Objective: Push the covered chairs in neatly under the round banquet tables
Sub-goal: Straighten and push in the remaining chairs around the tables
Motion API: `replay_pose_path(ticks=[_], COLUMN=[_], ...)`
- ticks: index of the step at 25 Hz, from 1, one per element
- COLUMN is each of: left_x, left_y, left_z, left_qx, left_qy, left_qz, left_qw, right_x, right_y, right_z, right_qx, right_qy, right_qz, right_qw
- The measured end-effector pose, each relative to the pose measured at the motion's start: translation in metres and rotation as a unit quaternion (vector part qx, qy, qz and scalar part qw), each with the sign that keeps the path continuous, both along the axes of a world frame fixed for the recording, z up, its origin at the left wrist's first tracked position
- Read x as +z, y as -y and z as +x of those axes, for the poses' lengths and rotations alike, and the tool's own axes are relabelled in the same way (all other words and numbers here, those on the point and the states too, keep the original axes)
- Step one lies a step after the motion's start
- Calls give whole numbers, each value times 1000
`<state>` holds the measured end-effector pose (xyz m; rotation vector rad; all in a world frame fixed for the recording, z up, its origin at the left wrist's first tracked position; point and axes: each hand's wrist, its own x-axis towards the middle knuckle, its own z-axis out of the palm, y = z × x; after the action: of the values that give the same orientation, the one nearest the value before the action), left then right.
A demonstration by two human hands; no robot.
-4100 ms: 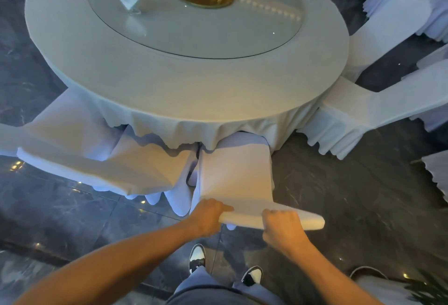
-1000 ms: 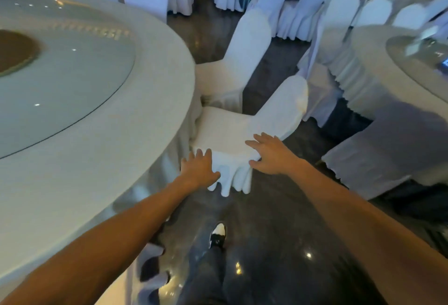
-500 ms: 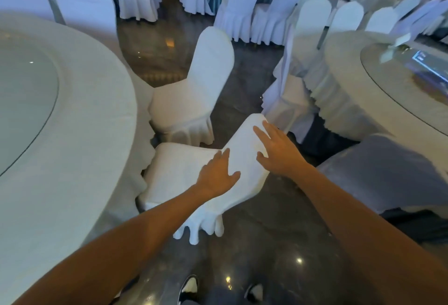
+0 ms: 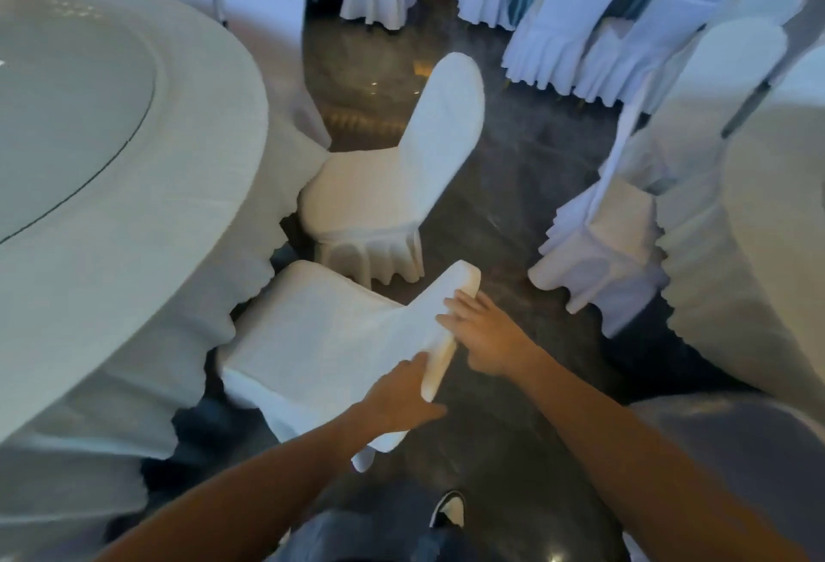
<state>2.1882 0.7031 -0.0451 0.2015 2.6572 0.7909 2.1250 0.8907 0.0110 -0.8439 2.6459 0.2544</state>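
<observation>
A white-covered chair (image 4: 321, 338) stands at the edge of the round banquet table (image 4: 134, 213) on the left, its seat partly out from under the tablecloth. My left hand (image 4: 402, 396) grips the near end of the chair's backrest top. My right hand (image 4: 482, 338) lies with fingers spread against the back of the same backrest, near its far end. A second covered chair (image 4: 402, 186) stands just beyond, angled with its seat toward the same table.
Another round table (image 4: 768, 222) with its covered chair (image 4: 607, 244) is at the right, leaving a narrow aisle of dark polished floor (image 4: 491, 226). Several more covered chairs stand at the back. My shoe (image 4: 446, 510) is below the hands.
Both hands have slid from the chair's backrest face to its top edge; my left hand now grips it. The view has closed in on the chair.
</observation>
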Motion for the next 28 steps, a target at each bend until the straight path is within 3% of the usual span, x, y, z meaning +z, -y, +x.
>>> replay_pose_path(ticks=[1, 2, 4, 11, 18, 24, 28], left_x=[-4, -5, -14, -17, -30, -28, -23], left_y=[-13, -16, -24, -47, -75, -92, -92], left_z=[-3, -2, 1, -17, -82, -133, -156], left_qx=[-6, 8, 45, 126, 172, 276, 401], left_qy=[127, 159, 123, 141, 56, 53, 34], left_qz=[21, 25, -13, -53, -96, -102, -89], left_qw=[992, 987, 991, 980, 979, 954, 911], right_x=[-7, -13, -21, -42, -40, -43, -39], right_y=[-6, -7, -6, -17, -24, -11, 11], right_z=[-10, -17, -35, -92, -181, -251, -280], right_qx=[34, 58, 81, 198, 266, 316, 337], right_qy=[-6, -12, 1, 73, 76, 94, 106], right_qz=[-20, -36, -58, -108, -79, -60, -91], right_qw=[999, 998, 995, 971, 958, 942, 931])
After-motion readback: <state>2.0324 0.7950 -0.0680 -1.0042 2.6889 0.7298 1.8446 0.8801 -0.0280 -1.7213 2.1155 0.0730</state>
